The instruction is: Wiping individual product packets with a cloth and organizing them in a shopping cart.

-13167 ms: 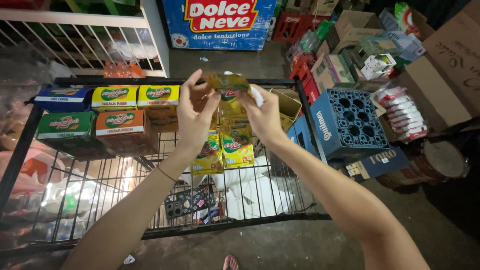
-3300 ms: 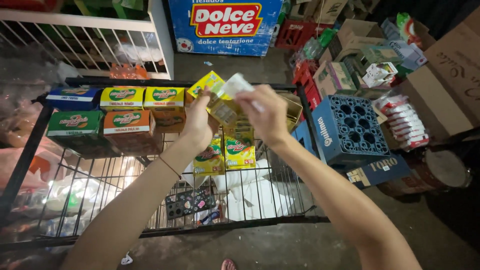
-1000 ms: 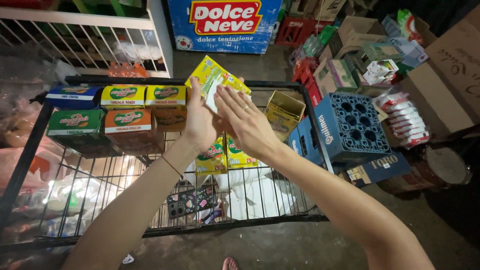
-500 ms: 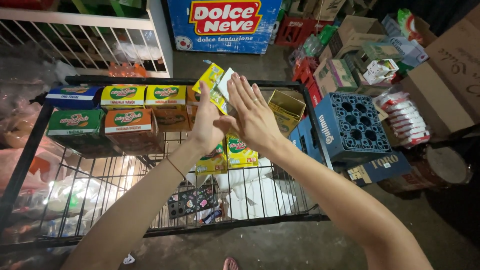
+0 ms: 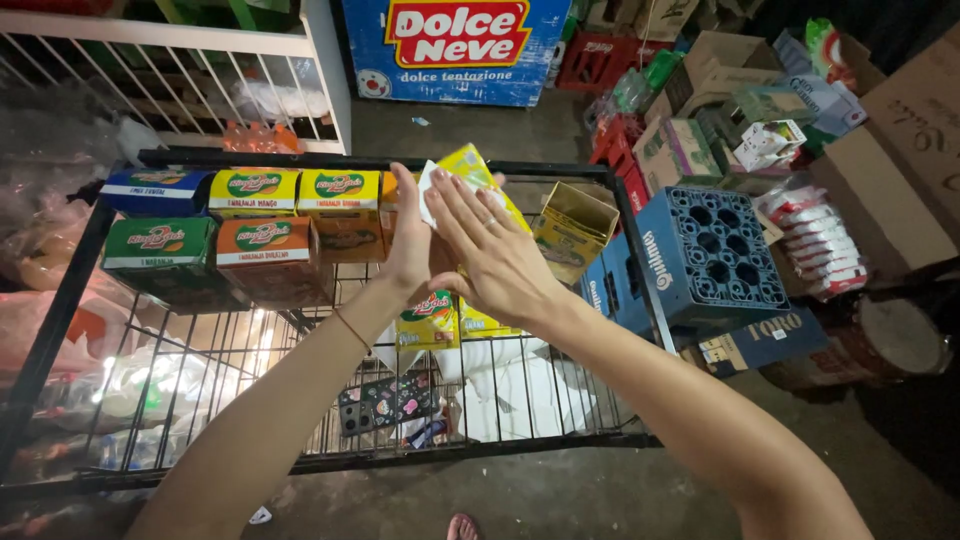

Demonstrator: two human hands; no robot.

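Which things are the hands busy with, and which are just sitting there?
In hand:
- yellow packet, pressed between left hand and right hand
- small boxes lined up on the wire rack

Just lying about:
- blue crate
- open yellow carton
- phone
- cardboard boxes

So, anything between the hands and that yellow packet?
No. The yellow packet is pressed directly between the left hand and the right hand, above the black wire rack; nothing visible sits between.
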